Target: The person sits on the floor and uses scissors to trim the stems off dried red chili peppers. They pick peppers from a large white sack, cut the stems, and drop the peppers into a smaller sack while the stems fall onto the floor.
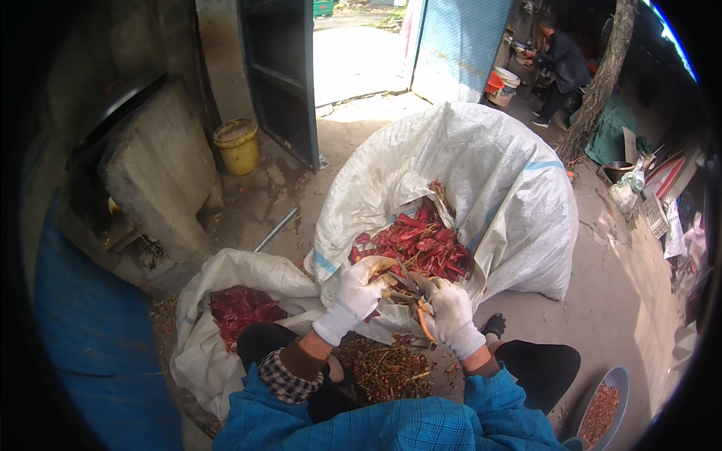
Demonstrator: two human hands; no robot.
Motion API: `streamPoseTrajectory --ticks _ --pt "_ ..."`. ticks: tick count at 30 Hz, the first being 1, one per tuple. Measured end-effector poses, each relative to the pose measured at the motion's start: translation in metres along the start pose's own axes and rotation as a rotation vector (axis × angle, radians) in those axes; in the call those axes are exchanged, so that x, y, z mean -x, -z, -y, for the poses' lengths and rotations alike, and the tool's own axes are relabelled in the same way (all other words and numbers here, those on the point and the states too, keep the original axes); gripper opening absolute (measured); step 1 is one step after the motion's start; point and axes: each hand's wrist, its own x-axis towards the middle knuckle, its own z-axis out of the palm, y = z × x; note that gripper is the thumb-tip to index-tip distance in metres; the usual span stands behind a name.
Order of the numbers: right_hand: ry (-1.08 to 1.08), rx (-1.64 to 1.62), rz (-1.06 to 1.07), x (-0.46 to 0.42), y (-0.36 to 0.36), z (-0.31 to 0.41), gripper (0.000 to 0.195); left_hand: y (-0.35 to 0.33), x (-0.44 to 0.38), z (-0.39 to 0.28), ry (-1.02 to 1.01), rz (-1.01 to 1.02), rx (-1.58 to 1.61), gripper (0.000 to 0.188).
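Both my hands wear white gloves with tan finger parts. My right hand (pixel 445 307) is closed on scissors (pixel 422 321) with orange handles, blades toward the left hand. My left hand (pixel 361 290) is at the blades with its fingers curled; a dried red chili (pixel 371 316) shows just under it, and whether the fingers grip it is hard to tell. Beyond the hands, a large white woven sack (pixel 524 220) lies open with many dried red chilies (pixel 420 237) inside. At the left, a smaller white sack (pixel 197 361) holds more red chilies (pixel 242 310). Cut stems (pixel 389 369) are heaped below my hands.
A yellow bucket (pixel 237 152) stands by the open metal door (pixel 285 79). A metal rod (pixel 276 229) lies behind the small sack. A grey basin (pixel 619 389) of reddish bits is at lower right. Another person (pixel 558 62) bends near a tree trunk (pixel 598 84) and buckets (pixel 503 87).
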Motion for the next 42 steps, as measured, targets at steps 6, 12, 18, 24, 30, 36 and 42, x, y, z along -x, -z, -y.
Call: streamPoseTrajectory --ticks 6,12,18,24,30,36,42 --pt "0.001 -0.048 -0.022 0.006 -0.011 0.003 0.054 0.002 0.002 0.006 0.054 -0.014 0.141 0.037" --pt "-0.186 -0.043 -0.089 0.001 -0.034 -0.005 0.049 0.000 -0.009 -0.008 0.077 -0.084 0.283 0.032" --pt "-0.554 0.376 0.128 -0.034 -0.038 -0.076 0.049 0.045 -0.011 -0.048 -0.072 -0.391 0.446 0.021" --pt "-0.154 0.310 0.130 -0.061 -0.099 -0.031 0.021 0.050 -0.011 -0.038 -0.124 -0.448 0.393 0.011" --pt "0.033 0.441 0.198 -0.105 -0.165 0.022 0.028 0.050 -0.021 -0.025 -0.040 -0.443 0.401 0.014" --pt "-0.383 0.055 0.079 -0.097 -0.143 0.004 0.032 0.047 -0.021 -0.032 0.016 -0.328 0.469 0.012" --pt "-0.445 -0.449 -0.280 -0.050 -0.086 -0.034 0.027 0.025 -0.019 -0.012 0.129 -0.267 0.312 0.014"
